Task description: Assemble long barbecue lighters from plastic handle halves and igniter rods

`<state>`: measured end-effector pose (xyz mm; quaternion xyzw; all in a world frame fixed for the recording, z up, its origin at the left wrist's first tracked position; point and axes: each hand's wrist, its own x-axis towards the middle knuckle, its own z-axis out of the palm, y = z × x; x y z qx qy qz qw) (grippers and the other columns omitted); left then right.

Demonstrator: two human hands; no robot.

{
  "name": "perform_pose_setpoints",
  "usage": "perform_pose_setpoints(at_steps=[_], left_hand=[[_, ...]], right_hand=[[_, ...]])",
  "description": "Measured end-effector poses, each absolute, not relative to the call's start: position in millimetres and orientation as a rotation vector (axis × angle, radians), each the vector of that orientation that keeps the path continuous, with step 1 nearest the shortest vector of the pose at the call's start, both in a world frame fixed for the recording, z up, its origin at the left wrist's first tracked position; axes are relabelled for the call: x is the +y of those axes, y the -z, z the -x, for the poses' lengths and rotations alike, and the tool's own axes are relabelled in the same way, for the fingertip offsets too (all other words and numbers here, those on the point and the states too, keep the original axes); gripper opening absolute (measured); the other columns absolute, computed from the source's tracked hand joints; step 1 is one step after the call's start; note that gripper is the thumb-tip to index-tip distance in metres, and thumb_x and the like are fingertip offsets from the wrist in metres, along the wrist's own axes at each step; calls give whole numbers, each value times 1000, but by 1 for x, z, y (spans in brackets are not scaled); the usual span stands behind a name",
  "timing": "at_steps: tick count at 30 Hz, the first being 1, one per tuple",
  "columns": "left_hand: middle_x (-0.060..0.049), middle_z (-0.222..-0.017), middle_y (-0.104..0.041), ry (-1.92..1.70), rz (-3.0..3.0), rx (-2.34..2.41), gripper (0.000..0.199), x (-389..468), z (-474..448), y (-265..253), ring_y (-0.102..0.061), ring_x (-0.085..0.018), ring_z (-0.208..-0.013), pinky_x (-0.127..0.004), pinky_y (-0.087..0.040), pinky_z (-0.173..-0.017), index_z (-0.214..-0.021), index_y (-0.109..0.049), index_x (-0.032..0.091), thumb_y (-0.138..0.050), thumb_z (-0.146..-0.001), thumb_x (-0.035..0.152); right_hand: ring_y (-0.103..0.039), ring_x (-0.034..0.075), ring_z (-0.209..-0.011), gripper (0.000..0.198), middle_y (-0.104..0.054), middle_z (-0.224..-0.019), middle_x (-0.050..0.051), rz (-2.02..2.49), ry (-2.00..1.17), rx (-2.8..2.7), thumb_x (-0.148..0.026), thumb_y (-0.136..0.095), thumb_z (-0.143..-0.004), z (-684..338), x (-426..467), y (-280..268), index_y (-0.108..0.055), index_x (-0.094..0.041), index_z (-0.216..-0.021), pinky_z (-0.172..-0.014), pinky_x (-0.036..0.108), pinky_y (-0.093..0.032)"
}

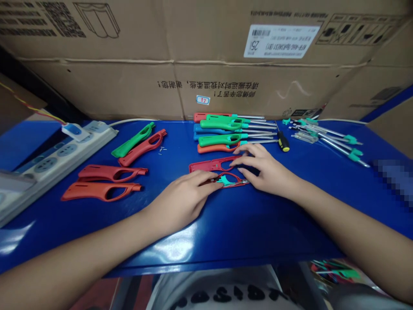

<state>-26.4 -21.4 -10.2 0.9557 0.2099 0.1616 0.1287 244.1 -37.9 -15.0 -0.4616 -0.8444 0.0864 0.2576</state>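
Note:
On the blue table, a red lighter casing half (237,185) lies with a turquoise trigger (225,181) and small metal parts inside. My left hand (187,196) is closed over its handle end, thumb and forefinger pressed by the trigger; its palm hides the rest. My right hand (266,168) rests at the narrow front end, fingers bent and spread apart. Its fingertips reach over the tip of a second red casing half (206,165), which lies just behind the first, hollow side up. Whether they touch it I cannot tell.
Behind lie several lighters with metal tubes (219,125) and a black-yellow screwdriver (283,141). At right is a pile of tubes with turquoise triggers (338,144). Leftward are red and green casings (135,142), tiny metal pins (162,150) and a power strip (61,155). A cardboard box (129,90) walls the back.

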Motion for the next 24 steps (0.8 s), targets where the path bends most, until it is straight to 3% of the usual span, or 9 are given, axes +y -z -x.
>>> perform_pose_setpoints(at_steps=[5,11,14,19,22,24], left_hand=[[-9,-129,-66,-508,-2760,581,36,-15,30,12,-65,-23,-115,-37,-58,-95,-129,-66,21,-49,-99,10],[-7,-124,-70,-612,-2743,546,25,-9,31,10,-68,-22,-110,-38,-58,-93,-117,-73,23,-57,-99,19],[-7,-120,-71,-668,-2739,522,23,-9,30,8,-67,-22,-108,-37,-57,-93,-114,-74,21,-59,-98,19],[-10,-127,-69,-791,-2782,567,29,-7,31,3,-62,-25,-120,-42,-53,-103,-124,-69,18,-61,-97,21],[-12,-138,-62,-821,-2866,626,39,0,34,2,-56,-29,-130,-48,-48,-109,-136,-61,17,-61,-97,24],[-12,-136,-64,-816,-2895,626,38,4,36,2,-59,-29,-126,-48,-50,-106,-135,-61,17,-61,-98,25]], right_hand=[[-53,28,-121,7,-56,-126,12,1350,-287,-2305,-22,-58,-95,-246,-37,16,-64,-20,-93,-106,51,-44],[-52,28,-126,11,-56,-131,11,1355,-370,-2335,-26,-60,-95,-249,-37,16,-63,-23,-105,-106,52,-44],[-54,28,-124,6,-57,-128,12,1377,-381,-2311,-25,-62,-94,-250,-37,16,-65,-21,-96,-104,50,-45],[-63,21,-90,9,-67,-95,7,1365,-416,-2020,-28,-62,-93,-242,-40,7,-64,-20,-89,-82,38,-53],[-64,16,-69,20,-68,-80,3,1428,-708,-1617,-39,-67,-89,-236,-43,0,-64,-20,-86,-64,31,-55],[-65,15,-64,28,-68,-78,3,1431,-951,-1439,-46,-73,-83,-233,-45,-2,-65,-19,-86,-60,30,-56]])
